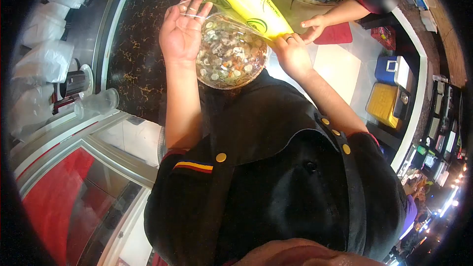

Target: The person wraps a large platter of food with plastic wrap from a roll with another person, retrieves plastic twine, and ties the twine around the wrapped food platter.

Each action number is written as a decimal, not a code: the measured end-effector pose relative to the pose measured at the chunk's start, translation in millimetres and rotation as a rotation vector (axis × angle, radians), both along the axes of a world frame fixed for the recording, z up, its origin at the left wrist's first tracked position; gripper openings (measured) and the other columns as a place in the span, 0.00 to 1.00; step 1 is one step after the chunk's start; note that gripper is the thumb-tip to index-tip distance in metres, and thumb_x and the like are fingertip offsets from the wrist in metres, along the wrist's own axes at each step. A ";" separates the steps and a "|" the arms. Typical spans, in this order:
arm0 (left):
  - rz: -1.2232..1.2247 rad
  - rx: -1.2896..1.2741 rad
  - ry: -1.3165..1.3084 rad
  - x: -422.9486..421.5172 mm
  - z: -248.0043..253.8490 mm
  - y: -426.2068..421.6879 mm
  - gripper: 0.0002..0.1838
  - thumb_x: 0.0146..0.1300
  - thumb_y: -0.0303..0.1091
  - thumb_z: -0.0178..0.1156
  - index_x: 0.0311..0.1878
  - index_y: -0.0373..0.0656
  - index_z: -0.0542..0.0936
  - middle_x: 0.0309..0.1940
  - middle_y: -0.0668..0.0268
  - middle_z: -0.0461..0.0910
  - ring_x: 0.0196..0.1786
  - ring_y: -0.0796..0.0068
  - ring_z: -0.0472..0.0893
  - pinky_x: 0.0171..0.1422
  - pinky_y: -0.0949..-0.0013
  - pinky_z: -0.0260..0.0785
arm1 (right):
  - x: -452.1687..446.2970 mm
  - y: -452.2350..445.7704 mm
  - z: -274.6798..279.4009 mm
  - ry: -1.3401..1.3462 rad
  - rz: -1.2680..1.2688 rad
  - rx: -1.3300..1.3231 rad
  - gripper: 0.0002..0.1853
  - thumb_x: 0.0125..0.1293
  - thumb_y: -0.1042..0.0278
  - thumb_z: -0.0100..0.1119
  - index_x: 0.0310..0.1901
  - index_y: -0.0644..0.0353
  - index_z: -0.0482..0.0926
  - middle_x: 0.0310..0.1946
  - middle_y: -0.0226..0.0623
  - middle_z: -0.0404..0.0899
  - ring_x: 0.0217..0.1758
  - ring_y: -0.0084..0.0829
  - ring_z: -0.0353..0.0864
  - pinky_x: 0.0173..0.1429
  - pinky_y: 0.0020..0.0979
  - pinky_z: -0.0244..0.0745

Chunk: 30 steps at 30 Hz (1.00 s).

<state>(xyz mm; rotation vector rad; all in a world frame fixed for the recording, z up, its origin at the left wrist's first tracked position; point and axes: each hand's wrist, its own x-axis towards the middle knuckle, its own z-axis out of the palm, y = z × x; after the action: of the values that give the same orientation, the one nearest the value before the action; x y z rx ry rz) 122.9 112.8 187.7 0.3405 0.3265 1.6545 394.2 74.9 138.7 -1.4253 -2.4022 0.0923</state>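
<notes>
Dark, gold-veined patterning is running across the worktop point(138, 54) on the left, with a clear plastic cup point(101, 103) lying on its side near its lower corner. Between the two hands, a round dish of chopped food point(231, 51) is sitting close to the black apron point(276, 103) and shining under clear film point(191, 16); what is supporting it from below is hidden. A yellow roll point(246, 0) is slanting from far left to near right along the dish's far side — seemingly so that the film can reach across the food. The left hand point(183, 37) is opening its grip, palm up and fingers raised, with film strands crossing them, probably to keep the sheet spread. The right hand point(294, 56) is closing its grip over the roll's near end, apparently steadying it — while a co-worker's hand point(314, 27) is hovering just beside, on the far right.
</notes>
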 end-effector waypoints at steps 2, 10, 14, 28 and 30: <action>0.011 -0.040 0.023 -0.6 1.8 -4.7 0.09 0.64 0.31 0.50 0.40 0.33 0.72 0.53 0.48 0.70 0.62 0.44 0.63 0.68 0.37 0.50 | 1.9 -3.7 1.8 -0.052 0.001 -0.016 0.04 0.53 0.72 0.53 0.32 0.59 0.75 0.30 0.42 0.75 0.40 0.41 0.74 0.45 0.40 0.69; -0.004 -0.033 0.056 -4.2 6.3 -7.2 0.14 0.66 0.31 0.46 0.45 0.27 0.69 0.54 0.45 0.67 0.66 0.40 0.56 0.71 0.38 0.44 | 14.0 -17.4 32.4 -0.025 0.005 0.096 0.07 0.50 0.74 0.52 0.32 0.58 0.75 0.31 0.39 0.74 0.41 0.40 0.74 0.46 0.40 0.68; -0.055 -0.020 0.028 -2.8 3.5 -5.0 0.13 0.65 0.31 0.47 0.43 0.27 0.71 0.54 0.46 0.68 0.66 0.40 0.57 0.71 0.39 0.45 | 16.5 -26.3 44.2 -0.111 0.082 0.012 0.05 0.49 0.73 0.52 0.31 0.59 0.72 0.28 0.38 0.75 0.38 0.39 0.76 0.46 0.38 0.69; -0.094 -0.086 0.092 -14.1 -16.0 -17.5 0.09 0.65 0.29 0.48 0.37 0.35 0.76 0.55 0.45 0.68 0.66 0.38 0.57 0.70 0.37 0.43 | -2.0 -47.6 25.0 0.048 0.175 -0.678 0.11 0.53 0.70 0.56 0.35 0.65 0.68 0.25 0.50 0.75 0.33 0.50 0.77 0.37 0.44 0.72; -0.083 -0.086 0.090 -21.3 -19.7 -15.7 0.10 0.65 0.30 0.47 0.36 0.35 0.76 0.55 0.45 0.68 0.66 0.37 0.56 0.70 0.37 0.43 | -5.6 -42.4 17.7 0.073 0.229 -0.703 0.11 0.54 0.70 0.56 0.35 0.65 0.69 0.26 0.51 0.75 0.35 0.51 0.77 0.38 0.45 0.71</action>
<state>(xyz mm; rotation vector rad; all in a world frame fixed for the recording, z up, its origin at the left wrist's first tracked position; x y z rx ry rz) 101.6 97.1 168.0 0.3601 0.4437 1.5416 388.6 32.5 156.4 -1.3431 -2.5758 1.1159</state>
